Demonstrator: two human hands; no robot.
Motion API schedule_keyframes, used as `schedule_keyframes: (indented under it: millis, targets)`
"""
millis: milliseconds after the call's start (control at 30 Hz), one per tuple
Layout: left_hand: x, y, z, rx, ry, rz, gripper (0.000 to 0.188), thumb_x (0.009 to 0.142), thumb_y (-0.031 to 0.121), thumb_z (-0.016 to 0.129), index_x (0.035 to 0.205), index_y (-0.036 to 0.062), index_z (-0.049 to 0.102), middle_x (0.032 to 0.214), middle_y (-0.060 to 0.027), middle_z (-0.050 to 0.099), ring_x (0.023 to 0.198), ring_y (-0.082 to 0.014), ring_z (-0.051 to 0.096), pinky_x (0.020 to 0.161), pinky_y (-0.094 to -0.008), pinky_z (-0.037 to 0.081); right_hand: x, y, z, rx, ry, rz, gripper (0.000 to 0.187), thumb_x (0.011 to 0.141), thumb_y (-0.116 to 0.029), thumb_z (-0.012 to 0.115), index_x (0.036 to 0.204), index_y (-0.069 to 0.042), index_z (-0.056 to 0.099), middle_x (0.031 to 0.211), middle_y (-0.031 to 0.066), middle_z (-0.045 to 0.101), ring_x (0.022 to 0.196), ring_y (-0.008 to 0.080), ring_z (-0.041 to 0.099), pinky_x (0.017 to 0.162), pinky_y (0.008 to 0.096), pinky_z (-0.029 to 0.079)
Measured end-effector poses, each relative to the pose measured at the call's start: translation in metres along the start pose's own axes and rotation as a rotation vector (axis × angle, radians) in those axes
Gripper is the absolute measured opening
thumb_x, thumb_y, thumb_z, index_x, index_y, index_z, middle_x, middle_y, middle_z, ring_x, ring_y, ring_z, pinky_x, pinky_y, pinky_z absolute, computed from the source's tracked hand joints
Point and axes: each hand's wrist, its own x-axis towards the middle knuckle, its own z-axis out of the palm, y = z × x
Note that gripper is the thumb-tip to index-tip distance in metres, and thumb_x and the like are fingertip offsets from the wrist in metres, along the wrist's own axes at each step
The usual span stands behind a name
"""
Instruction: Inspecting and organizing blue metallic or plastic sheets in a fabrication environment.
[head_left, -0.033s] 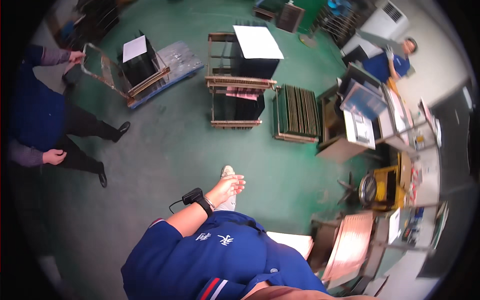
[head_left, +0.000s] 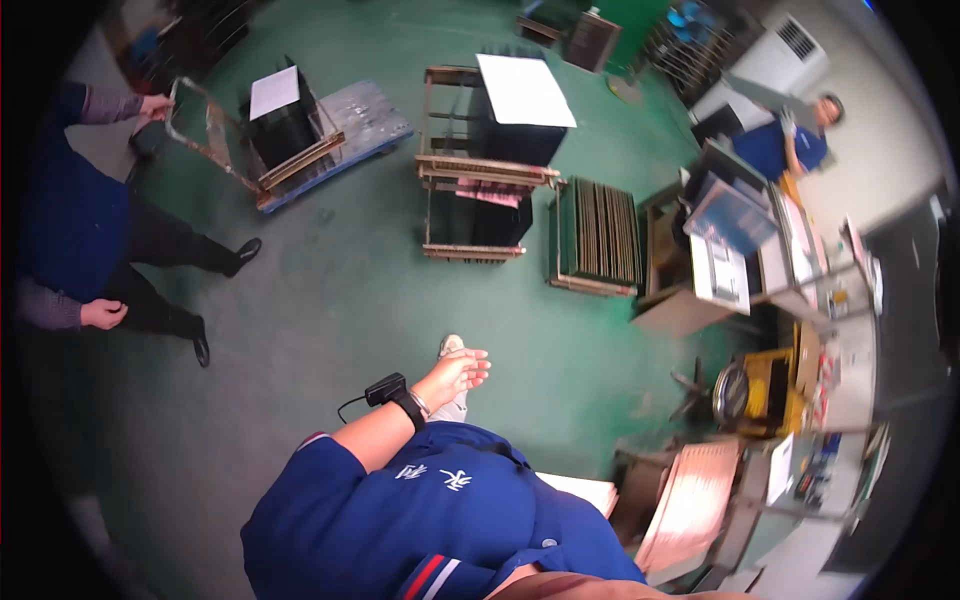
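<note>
At the far left a co-worker in a dark blue jacket (head_left: 60, 220) stands on the green painted floor (head_left: 330, 330), one hand (head_left: 103, 314) hanging loosely curled at the side, the other hand (head_left: 155, 104) gripping the metal handle of a flat blue hand trolley (head_left: 340, 125). On that trolley sits a black open crate with a white sheet of paper on top (head_left: 280, 120).

Right of it, near the middle, the person's own left hand (head_left: 455, 372) hangs in the air over the floor, with a black band and small black device strapped at the wrist (head_left: 392, 392). Its fingers (head_left: 478, 362) are lightly bent and lie close together, holding nothing and touching nothing; the nearest thing is the person's own pale shoe (head_left: 452, 348), just beneath it. The arm wears a blue work jacket sleeve (head_left: 330, 480). The right hand does not show.

Further up stands a wooden-framed rack of dark panels (head_left: 480, 200), topped by a white sheet (head_left: 525, 90). Just right of it lies a low wooden pallet of upright green boards (head_left: 597, 235). Beyond it are a cluttered grey counter (head_left: 720, 270) and, behind it, a second co-worker in blue (head_left: 790, 140). Lower right are a yellow machine (head_left: 770, 390) and a stack of copper-coloured sheets (head_left: 690, 505).
</note>
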Motion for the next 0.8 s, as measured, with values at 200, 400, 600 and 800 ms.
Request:
schedule_keyframes:
  millis: [200,400,600,800]
  targets:
    - [0.080,0.082,0.046,-0.001,0.004,0.005,0.025,0.091,0.010,0.047,0.115,0.0039,0.053,0.102,-0.0085,0.060,0.088,-0.0177,0.060,0.080,-0.0299,0.049,0.078,-0.023,-0.132,0.328,-0.097,0.226,0.027,0.090,-0.025,0.050,0.114,-0.013,0.055,0.090,0.0120,0.061,0.081,0.0245,0.060,0.069,0.0382,0.049]
    - [0.149,0.141,0.062,-0.040,0.004,0.060,0.026,0.091,0.011,0.047,0.115,0.0040,0.054,0.103,-0.0089,0.060,0.091,-0.0179,0.060,0.083,-0.0308,0.049,0.157,-0.262,-0.230,0.665,0.433,0.411,0.029,0.093,-0.018,0.048,0.121,-0.011,0.051,0.103,0.0080,0.060,0.079,0.0195,0.061,0.066,0.0354,0.051]
    - [0.155,0.153,0.042,-0.176,0.151,0.084,0.026,0.090,0.014,0.049,0.114,0.0046,0.054,0.102,-0.0105,0.061,0.093,-0.0217,0.060,0.083,-0.0325,0.050,0.234,-0.330,-0.260,0.458,0.245,0.427,0.035,0.091,-0.017,0.049,0.125,-0.011,0.049,0.112,0.0104,0.059,0.090,0.0228,0.062,0.068,0.0349,0.051]
    - [0.170,0.146,0.030,-0.328,0.390,0.056,0.025,0.089,0.010,0.049,0.113,0.0053,0.055,0.105,-0.0113,0.061,0.096,-0.0242,0.059,0.082,-0.0349,0.050,0.288,-0.345,-0.281,0.420,0.106,0.595,0.034,0.087,-0.012,0.052,0.121,-0.008,0.053,0.107,0.0102,0.062,0.083,0.0197,0.064,0.060,0.0298,0.051]
